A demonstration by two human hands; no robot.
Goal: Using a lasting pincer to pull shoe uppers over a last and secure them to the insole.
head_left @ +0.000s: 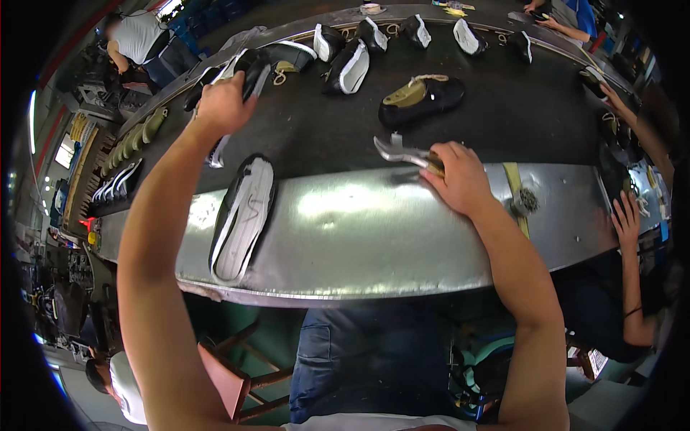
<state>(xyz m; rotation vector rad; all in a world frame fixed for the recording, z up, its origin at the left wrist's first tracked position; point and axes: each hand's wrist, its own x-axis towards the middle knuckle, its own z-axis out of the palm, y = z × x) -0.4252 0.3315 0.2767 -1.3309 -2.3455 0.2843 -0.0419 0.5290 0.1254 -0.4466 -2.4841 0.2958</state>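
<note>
Left hand (224,108) grips black shoe (257,70), far left; right hand (458,176) holds pliers (404,154). Likely shoe pickup; next needs clean lift.

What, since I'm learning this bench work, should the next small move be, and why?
Probably draw the dark shoe at the left hand in toward the metal plate. The right hand holds the pliers near the plate's far edge, while that shoe is well beyond it; there is room beside the sole-up shoe on the plate.
</note>
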